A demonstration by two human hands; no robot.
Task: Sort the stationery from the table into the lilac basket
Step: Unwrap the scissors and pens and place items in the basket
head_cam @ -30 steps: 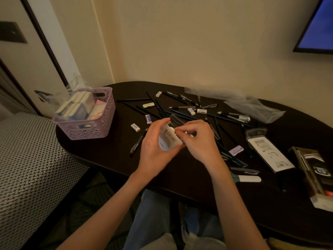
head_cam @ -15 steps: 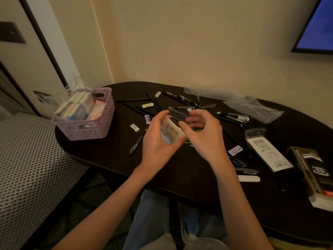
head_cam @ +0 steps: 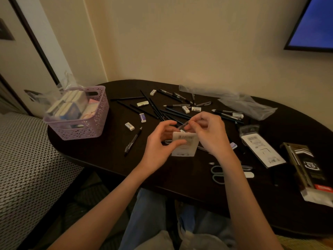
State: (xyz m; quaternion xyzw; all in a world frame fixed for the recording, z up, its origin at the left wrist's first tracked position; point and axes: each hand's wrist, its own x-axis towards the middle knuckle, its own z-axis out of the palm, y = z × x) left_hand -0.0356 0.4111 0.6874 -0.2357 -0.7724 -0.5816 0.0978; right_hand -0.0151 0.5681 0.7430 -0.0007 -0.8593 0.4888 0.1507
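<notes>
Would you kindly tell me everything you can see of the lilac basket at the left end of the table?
The lilac basket is a small rectangular plastic bin with openwork walls in a flower-like pattern and a handle slot cut near its rim. It stands upright at the left end of the dark table, close to the edge. It is filled with stacked small packs, pale and blue, and clear plastic wrap rises from them. Neither hand touches it.

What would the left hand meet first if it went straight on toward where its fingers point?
Likely the right hand: the left hand points across the small white packet both hold; depth is unclear.
</notes>
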